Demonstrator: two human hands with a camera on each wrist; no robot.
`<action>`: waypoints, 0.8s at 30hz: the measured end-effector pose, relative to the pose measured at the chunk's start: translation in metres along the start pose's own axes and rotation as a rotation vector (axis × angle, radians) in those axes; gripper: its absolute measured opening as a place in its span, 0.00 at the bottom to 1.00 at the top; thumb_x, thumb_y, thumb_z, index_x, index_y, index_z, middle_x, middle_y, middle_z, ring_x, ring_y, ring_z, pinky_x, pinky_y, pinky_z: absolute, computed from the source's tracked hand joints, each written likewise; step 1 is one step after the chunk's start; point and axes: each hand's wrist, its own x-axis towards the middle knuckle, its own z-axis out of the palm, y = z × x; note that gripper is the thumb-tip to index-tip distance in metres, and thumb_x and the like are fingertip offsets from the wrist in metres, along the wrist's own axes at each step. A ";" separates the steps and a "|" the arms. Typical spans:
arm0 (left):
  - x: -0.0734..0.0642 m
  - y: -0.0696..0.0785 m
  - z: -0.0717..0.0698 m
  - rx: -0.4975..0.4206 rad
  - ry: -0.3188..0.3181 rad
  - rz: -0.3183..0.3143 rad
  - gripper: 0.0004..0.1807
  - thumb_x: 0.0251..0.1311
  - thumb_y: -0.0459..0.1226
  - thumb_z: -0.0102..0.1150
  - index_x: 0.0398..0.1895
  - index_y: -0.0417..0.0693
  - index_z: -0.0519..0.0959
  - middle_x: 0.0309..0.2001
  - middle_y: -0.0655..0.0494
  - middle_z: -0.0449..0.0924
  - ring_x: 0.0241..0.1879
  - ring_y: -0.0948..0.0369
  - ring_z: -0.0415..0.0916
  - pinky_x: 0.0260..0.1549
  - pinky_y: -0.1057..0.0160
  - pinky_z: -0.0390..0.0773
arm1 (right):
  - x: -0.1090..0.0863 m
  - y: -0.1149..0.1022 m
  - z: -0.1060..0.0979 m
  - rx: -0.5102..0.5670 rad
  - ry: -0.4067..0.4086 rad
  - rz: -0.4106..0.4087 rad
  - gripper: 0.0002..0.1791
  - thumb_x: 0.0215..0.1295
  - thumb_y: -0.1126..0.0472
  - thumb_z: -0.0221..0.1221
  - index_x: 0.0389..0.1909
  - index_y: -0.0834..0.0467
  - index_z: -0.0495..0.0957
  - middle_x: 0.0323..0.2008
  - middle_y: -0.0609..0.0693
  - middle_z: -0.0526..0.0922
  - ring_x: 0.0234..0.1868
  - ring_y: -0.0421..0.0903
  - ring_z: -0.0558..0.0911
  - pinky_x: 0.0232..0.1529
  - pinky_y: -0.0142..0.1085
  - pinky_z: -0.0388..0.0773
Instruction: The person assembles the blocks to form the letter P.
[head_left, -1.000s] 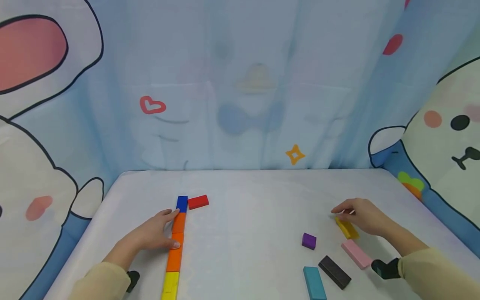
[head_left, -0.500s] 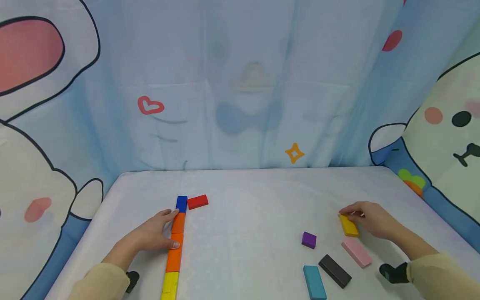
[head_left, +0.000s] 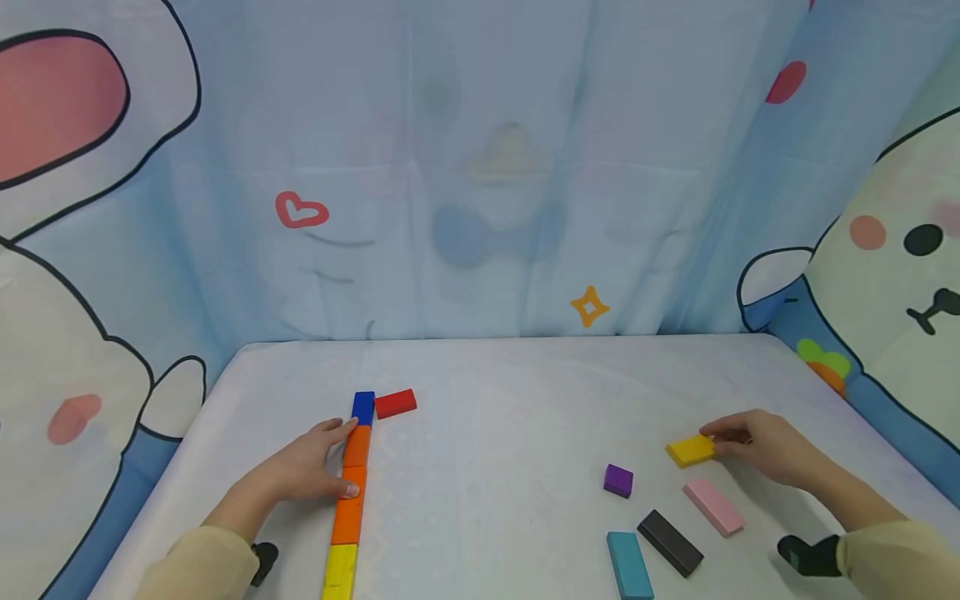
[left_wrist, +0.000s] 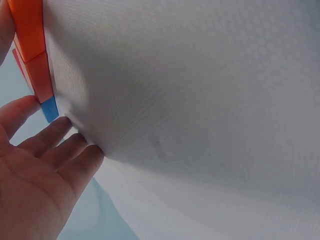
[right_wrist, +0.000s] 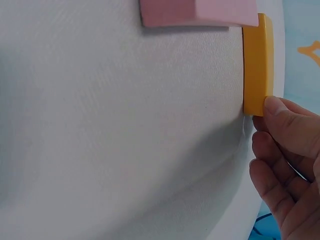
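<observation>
On the left of the table, a straight row of blocks runs front to back: a blue block (head_left: 363, 406), orange blocks (head_left: 348, 521) and a yellow piece (head_left: 341, 568) nearest the front. My left hand (head_left: 296, 467) rests along the row, thumb on the orange and index fingertip near where orange meets blue; its other fingers (left_wrist: 52, 135) stretch out loosely. At the right, my right hand (head_left: 772, 448) pinches one end of a separate yellow block (head_left: 684, 452) between thumb and index finger. That block (right_wrist: 256, 65) lies close to the white surface.
A red block (head_left: 395, 403) lies aslant beside the blue one. Near my right hand are a pink block (head_left: 714, 507), a black block (head_left: 670, 543), a teal block (head_left: 630, 567) and a small purple block (head_left: 618, 481). A blue patterned curtain (head_left: 487, 292) stands behind the table.
My right hand has shifted right and toward the front, turning the yellow block from slanting lengthwise to nearly crosswise. The left hand and its row have stayed put.
</observation>
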 end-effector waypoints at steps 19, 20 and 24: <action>0.000 0.000 -0.001 -0.001 0.001 0.008 0.53 0.52 0.45 0.78 0.80 0.47 0.60 0.78 0.34 0.56 0.74 0.34 0.59 0.65 0.32 0.71 | 0.042 -0.068 0.014 -0.008 -0.037 -0.047 0.11 0.62 0.67 0.69 0.44 0.66 0.86 0.40 0.56 0.87 0.39 0.47 0.82 0.48 0.47 0.88; 0.000 0.000 0.000 -0.001 0.002 0.008 0.53 0.52 0.45 0.78 0.80 0.47 0.60 0.78 0.34 0.56 0.74 0.35 0.59 0.65 0.32 0.71 | 0.044 -0.073 0.014 -0.010 -0.044 -0.056 0.10 0.62 0.67 0.69 0.43 0.66 0.86 0.40 0.56 0.87 0.39 0.47 0.81 0.47 0.47 0.88; 0.000 0.000 0.000 -0.002 0.005 0.003 0.53 0.51 0.46 0.78 0.80 0.48 0.60 0.78 0.35 0.57 0.74 0.35 0.59 0.65 0.33 0.71 | 0.053 -0.093 0.016 -0.012 -0.066 -0.101 0.10 0.61 0.66 0.70 0.42 0.65 0.86 0.39 0.54 0.87 0.37 0.45 0.81 0.46 0.44 0.88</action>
